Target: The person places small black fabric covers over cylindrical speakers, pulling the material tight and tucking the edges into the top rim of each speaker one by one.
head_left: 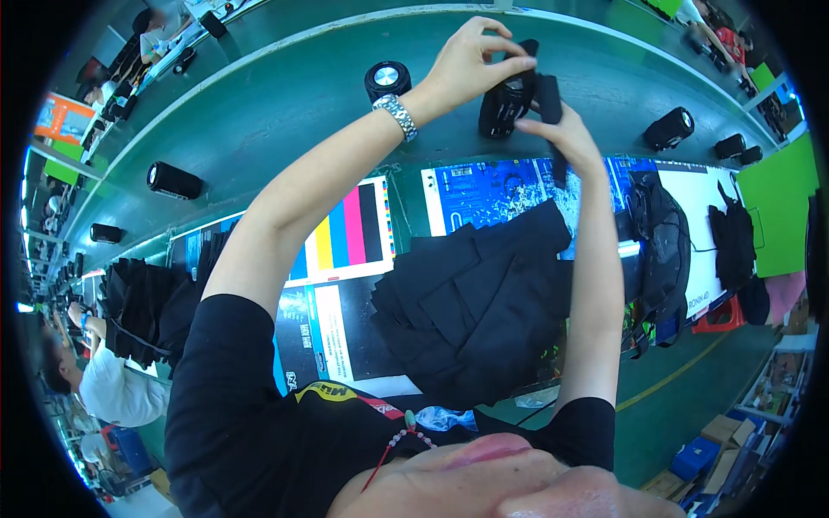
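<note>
A black cylindrical speaker [503, 108] stands on the green conveyor belt, just beyond the table. At its top, the fingers and thumb of my left hand [471, 65] close on a dark piece that looks like the end of a black fabric strap [549, 99]. The same strap hangs down at the speaker's right side. My right hand [570, 138] is closed round it there, its thumb against the speaker's lower side. A fanned pile of flat black fabric straps [484, 302] lies on the table between my forearms.
More black speakers stand or lie on the belt: one upright [387, 79], one at left [174, 180], one at right [670, 129]. Printed sheets [345, 229] cover the table. A black mesh bag [663, 246] lies at right. A co-worker [112, 380] sits at far left.
</note>
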Available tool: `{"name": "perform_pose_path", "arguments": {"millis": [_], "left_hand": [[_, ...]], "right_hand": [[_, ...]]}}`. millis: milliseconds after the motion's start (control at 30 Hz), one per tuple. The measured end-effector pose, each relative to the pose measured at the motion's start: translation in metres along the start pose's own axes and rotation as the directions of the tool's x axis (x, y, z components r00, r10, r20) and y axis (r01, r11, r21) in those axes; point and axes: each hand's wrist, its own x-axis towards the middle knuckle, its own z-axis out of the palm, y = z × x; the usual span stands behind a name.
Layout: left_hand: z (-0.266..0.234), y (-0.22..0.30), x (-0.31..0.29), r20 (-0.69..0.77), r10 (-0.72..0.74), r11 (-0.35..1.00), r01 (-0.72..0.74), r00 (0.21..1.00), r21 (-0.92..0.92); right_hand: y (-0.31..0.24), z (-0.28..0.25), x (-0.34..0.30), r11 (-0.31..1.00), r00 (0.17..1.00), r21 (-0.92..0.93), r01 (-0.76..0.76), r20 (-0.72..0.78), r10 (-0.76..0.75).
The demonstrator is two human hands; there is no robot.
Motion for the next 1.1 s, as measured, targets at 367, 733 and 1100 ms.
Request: {"name": "perform_pose_path", "arguments": {"millis": [367,733,1100], "left_hand": [[0.097,-0.024,0.003,0.249,-0.813,0.107,0.556,0.526,-0.825],[0.143,-0.051,-0.039,-0.071,-0.766,0.416,0.409,0.639,-0.812],[0.143,-0.041,-0.041,-0.084,-0.856,0.453,0.662,0.510,-0.597]], "right_hand": [[0.032,0.018,0.086,0.791,0.817,0.608,-0.069,-0.421,0.395],[0.103,0.043,0.061,0.820,0.776,0.569,0.060,-0.544,0.320],[0.106,0.016,0.053,0.993,0.645,-0.021,-0.114,-0.762,0.058]]}}
